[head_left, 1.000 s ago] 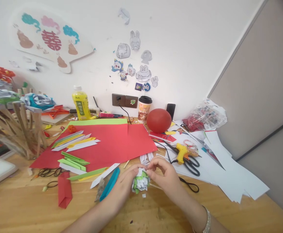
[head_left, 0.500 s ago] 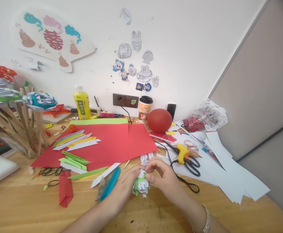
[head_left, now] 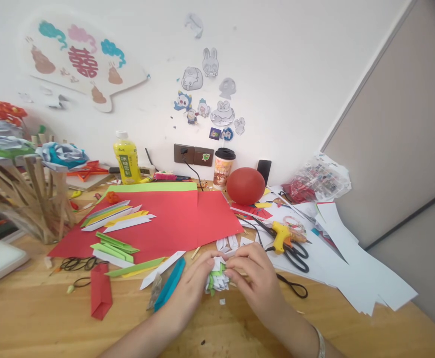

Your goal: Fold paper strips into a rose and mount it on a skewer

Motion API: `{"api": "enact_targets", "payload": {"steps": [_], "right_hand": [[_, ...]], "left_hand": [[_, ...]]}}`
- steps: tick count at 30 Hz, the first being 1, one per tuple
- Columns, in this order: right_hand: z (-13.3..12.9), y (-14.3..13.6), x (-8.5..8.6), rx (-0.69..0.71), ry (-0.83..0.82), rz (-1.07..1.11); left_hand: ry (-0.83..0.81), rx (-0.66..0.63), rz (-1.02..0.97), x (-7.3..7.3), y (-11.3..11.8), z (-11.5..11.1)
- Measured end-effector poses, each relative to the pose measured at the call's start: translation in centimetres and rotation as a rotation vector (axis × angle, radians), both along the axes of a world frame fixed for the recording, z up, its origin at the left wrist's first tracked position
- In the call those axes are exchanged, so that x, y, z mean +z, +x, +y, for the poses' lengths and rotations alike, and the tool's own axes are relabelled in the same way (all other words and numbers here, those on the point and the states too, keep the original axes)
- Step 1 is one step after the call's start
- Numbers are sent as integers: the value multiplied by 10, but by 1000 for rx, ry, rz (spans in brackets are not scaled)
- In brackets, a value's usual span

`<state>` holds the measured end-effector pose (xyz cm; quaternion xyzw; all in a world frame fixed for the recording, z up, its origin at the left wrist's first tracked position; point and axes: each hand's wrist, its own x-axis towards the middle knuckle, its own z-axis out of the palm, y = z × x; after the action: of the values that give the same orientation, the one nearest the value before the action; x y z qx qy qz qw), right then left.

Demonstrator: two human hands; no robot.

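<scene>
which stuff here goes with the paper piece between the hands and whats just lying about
Likely belongs:
white-and-green paper piece
folded green strips
yellow glue gun

Probably just lying about:
red balloon
lidded cup
yellow drink bottle
phone

Behind the wooden table (head_left: 46, 323), a white wall (head_left: 284, 64) bearing cartoon cutouts (head_left: 222, 114) meets a grey panel (head_left: 407, 129).

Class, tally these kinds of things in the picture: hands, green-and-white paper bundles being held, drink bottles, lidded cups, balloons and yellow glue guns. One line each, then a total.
Hands: 2 (left hand, right hand)
Green-and-white paper bundle: 1
Drink bottle: 1
Lidded cup: 1
Red balloon: 1
Yellow glue gun: 1
Total: 7
</scene>
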<state>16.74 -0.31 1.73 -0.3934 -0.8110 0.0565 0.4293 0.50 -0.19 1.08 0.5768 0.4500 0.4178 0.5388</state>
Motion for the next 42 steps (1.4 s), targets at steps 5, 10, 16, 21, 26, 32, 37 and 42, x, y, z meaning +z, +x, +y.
{"api": "enact_targets", "payload": {"steps": [5, 10, 16, 21, 26, 32, 37, 42], "right_hand": [[0, -2, -1, -21, 103, -77], [1, -2, -1, 9, 139, -87], [0, -2, 3, 65, 206, -130], [3, 0, 6, 143, -108, 3], [9, 3, 2, 196, -384, 254], [15, 3, -5, 269, -613, 429], [18, 4, -5, 271, -614, 528], [12, 7, 1, 259, -370, 349]], "left_hand": [[17, 7, 35, 2, 0, -2], [40, 3, 79, 6, 1, -3], [38, -28, 85, 5, 0, -1], [14, -44, 118, 8, 0, 1], [-53, -31, 44, 3, 0, 3], [-213, -111, -257, -9, 2, 5], [-369, -112, -419, 2, 8, 2], [-339, -76, -346, 2, 7, 2]]}}
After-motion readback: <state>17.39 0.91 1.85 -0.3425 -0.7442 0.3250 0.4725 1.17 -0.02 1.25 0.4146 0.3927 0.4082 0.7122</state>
